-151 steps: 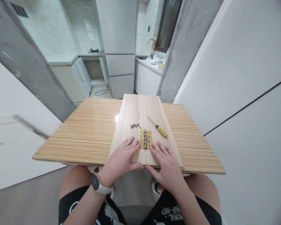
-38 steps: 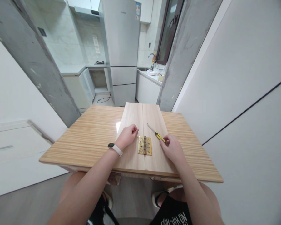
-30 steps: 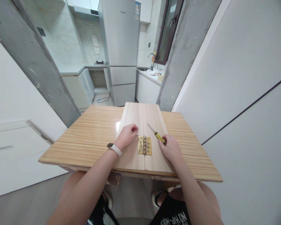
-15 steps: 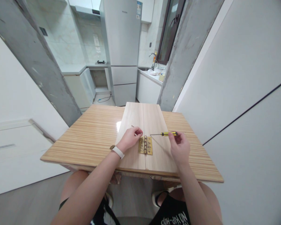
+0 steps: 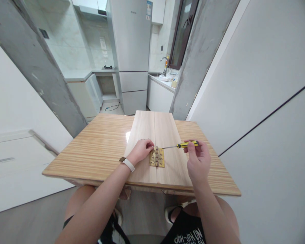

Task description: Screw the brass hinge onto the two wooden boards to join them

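Left hand [image 5: 140, 151], fingers pinched at the hinge [image 5: 157, 158], likely on a screw too small to confirm. Hinge lies across the seam of two boards [image 5: 154, 135]. Right hand [image 5: 198, 159] grips screwdriver [image 5: 181, 145], tip toward hinge. Step: placing first screw; next needs tip seated squarely.

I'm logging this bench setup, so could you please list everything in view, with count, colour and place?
hinge: one, brass, flat across the seam of the boards.
boards: two, pale wood, side by side on the table.
screws: a few, dark, beyond the left hand; count unclear.
screwdriver: one, yellow and black handle, tip toward the hinge.
table: one, striped wood.
fridge: one, white, in the kitchen behind.
watch: one, white band, left wrist.
left hand: fingers pinched at the hinge's left leaf.
right hand: holds the screwdriver.
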`<state>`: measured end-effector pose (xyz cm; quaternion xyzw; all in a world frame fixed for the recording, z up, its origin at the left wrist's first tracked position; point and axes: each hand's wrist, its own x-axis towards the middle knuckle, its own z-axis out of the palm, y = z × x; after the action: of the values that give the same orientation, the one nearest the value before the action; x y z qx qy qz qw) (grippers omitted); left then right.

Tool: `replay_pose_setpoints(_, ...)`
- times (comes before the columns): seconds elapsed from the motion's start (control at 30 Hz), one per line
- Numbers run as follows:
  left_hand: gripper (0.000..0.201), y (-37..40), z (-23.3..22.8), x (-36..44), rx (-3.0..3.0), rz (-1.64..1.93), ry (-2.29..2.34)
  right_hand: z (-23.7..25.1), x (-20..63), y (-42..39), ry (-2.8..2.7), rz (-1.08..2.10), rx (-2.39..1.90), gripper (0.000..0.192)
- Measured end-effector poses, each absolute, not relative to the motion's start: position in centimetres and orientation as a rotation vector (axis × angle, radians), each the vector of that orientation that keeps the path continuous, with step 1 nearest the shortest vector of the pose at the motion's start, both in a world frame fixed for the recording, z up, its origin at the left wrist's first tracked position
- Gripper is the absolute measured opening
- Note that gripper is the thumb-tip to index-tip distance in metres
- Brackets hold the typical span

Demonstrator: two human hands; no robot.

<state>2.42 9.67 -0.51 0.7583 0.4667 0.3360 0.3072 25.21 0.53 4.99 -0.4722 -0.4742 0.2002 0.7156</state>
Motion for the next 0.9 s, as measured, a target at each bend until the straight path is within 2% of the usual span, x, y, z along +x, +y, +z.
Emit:
replay_pose_setpoints(0.33,0.008,9.6,-0.8,2.7,2.057,0.914,1.227,5.9,23.7,1.9,-1.212,0.532,-0.996,0.028)
replay_pose_setpoints(0.57,0.007,9.5,-1.0,2.8,2.034,0.934,1.205,7.0,21.8,4.6,-1.299,0.714,-0.863,0.029)
replay_pose_setpoints(0.9,0.007,9.5,-1.0,2.7,1.985,0.953,1.219,6.3,21.0,6.6,-1.37,0.744,-0.879,0.028)
